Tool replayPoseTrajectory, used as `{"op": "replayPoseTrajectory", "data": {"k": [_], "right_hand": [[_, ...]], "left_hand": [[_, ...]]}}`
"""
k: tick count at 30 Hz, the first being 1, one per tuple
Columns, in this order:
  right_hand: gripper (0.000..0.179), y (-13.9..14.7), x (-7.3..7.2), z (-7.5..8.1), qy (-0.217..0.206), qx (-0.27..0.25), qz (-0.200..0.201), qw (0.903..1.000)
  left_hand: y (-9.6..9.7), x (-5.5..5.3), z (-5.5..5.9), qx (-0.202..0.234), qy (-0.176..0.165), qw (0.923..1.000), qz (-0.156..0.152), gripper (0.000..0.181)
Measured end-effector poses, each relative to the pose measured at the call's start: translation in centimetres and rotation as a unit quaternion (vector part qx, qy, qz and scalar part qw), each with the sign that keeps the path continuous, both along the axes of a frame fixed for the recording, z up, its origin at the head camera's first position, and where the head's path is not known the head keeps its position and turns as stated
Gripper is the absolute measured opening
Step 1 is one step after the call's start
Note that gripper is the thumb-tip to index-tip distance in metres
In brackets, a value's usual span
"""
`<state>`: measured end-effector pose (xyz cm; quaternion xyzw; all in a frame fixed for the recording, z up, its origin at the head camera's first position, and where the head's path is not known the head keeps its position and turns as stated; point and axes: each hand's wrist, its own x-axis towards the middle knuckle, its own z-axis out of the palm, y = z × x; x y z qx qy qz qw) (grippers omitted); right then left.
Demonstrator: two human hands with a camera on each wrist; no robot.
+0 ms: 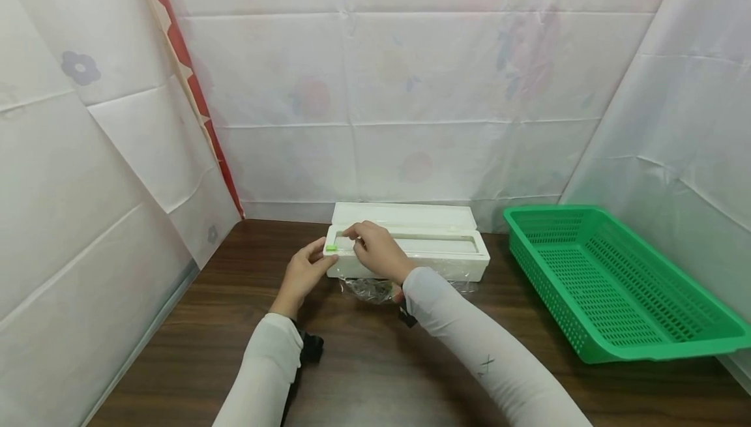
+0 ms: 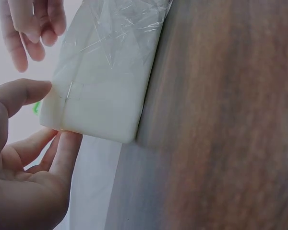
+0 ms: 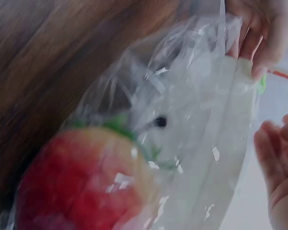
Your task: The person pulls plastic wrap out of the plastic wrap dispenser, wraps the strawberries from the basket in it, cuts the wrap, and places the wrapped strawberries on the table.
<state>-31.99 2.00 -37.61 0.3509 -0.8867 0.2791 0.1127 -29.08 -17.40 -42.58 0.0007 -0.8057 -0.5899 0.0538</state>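
A long white cling film dispenser (image 1: 469,264) lies on the table with its lid (image 1: 405,214) raised at the back. A bright green slider (image 1: 331,248) sits at its left end. My left hand (image 1: 302,278) grips that end, thumb at the front edge and fingers against the end wall. My right hand (image 1: 378,249) is over the open top, fingers loosely bent, nothing seen in them. Clear film (image 1: 369,289) hangs crumpled down the dispenser's front. Under film in the right wrist view is a round red-and-yellow fruit (image 3: 81,182) with green leaves; my right forearm mostly hides it from the head view.
A green plastic basket (image 1: 569,296) stands on the right of the dark wooden table (image 1: 364,368). Pale printed sheets (image 1: 411,88) hang behind and on both sides. A red-edged strip (image 1: 196,88) runs down the left corner.
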Motion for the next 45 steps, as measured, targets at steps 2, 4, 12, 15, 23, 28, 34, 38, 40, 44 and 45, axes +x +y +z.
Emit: {"op": "replayPoseTrajectory", "data": {"k": [2,4,12,15,23,28,34,38,40,44,45], "right_hand": [[0.031,0.4,-0.1,0.0,-0.002,-0.016,0.009,0.9998],[0.031,0.7,-0.1,0.0,-0.002,-0.027,0.015,0.9995],[0.028,2.5,0.1,0.7,0.002,-0.052,0.029,0.9982],[0.027,3.5,0.1,0.8,0.002,-0.059,0.030,0.9978],[0.026,6.3,-0.3,0.2,0.011,-0.050,0.035,0.9981],[0.026,7.6,-0.4,0.2,0.010,-0.049,0.031,0.9983],[0.025,8.6,0.1,0.4,0.005,-0.043,0.031,0.9986],[0.023,9.4,0.8,0.8,0.009,-0.044,0.041,0.9981],[0.022,9.9,1.1,0.9,0.006,-0.041,0.044,0.9982],[0.022,11.0,1.5,0.9,-0.006,-0.024,0.040,0.9989],[0.021,11.2,1.7,0.8,-0.009,-0.021,0.039,0.9990]], "left_hand": [[0.0,-0.1,0.0,0.004,0.002,1.0000,0.000,0.064],[0.0,-0.1,-0.1,0.005,0.002,1.0000,-0.001,0.064],[-0.1,-0.3,0.0,0.010,0.000,0.9999,-0.003,0.066],[-0.1,-0.3,0.1,0.006,0.003,1.0000,-0.004,0.067],[-0.5,-0.2,0.6,0.011,0.016,0.9998,-0.010,0.065],[-0.9,0.0,1.2,0.013,0.019,0.9997,0.000,0.059],[-0.9,0.2,1.6,0.008,0.040,0.9991,0.007,0.055],[-0.3,0.6,2.3,0.005,0.084,0.9964,0.012,0.049],[0.1,0.8,2.8,0.001,0.110,0.9939,0.002,0.045],[1.1,1.2,3.5,-0.025,0.156,0.9864,-0.045,0.038],[1.4,1.3,3.6,-0.035,0.165,0.9838,-0.060,0.036]]}}
